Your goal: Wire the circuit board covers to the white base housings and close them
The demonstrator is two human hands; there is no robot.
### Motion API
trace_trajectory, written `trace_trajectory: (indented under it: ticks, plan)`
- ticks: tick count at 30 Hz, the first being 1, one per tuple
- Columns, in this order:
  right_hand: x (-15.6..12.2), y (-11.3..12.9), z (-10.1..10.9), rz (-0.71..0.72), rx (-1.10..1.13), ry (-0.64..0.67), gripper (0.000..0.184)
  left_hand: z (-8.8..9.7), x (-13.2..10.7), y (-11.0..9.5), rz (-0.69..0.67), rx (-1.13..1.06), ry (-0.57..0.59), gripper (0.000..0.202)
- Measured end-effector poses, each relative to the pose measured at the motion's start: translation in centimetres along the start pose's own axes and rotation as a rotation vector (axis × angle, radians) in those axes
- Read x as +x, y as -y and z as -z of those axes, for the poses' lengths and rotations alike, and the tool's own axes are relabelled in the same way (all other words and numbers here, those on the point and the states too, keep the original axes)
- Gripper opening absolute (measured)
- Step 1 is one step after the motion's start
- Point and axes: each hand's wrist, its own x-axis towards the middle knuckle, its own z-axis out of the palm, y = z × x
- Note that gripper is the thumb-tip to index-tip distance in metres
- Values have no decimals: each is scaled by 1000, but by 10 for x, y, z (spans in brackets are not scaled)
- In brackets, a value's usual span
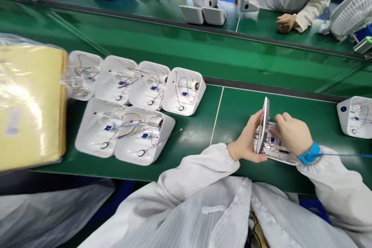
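On the green bench lies an open white plastic housing (286,157), with a small blue circuit board and thin wires inside. My left hand (248,139) is closed around a flat white cover (264,126), which stands almost on edge at the housing's left side. My right hand (293,133), wearing a blue wrist strap (311,154) with a cord, reaches over the far side of the housing. Its fingers are curled down inside, and whatever is between the fingertips is hidden.
Several open white housings (183,91) with wires stand to the left, beside plastic-wrapped yellow sheets (31,104). One more housing (356,118) sits at the far right. Behind a raised green divider (232,54), people in pale coats work near blue bins and a fan (350,11).
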Motion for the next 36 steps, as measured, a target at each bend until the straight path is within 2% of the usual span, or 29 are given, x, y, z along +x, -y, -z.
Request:
trace_trajectory:
  ticks: [3,8,11,17,24,31,36]
  plan:
    - [-1,3,-1,-19,-3,-24,14,1,-1,-3,53,-69,28,119]
    - [-7,0,-6,81,115,-108,19,7,10,-11,72,24,119,113]
    - [-6,-1,-9,85,215,-176,23,9,18,-11,84,57,172,113]
    - [-2,-2,-12,91,401,-244,29,10,20,-11,95,-94,117,93]
    - [-3,-6,-12,101,468,-216,29,10,18,-16,189,-238,104,89]
    - [-5,-6,-8,95,486,-161,33,9,18,-15,213,-203,92,92]
    - [-3,-6,-6,105,480,-112,30,10,24,-19,241,-178,124,93]
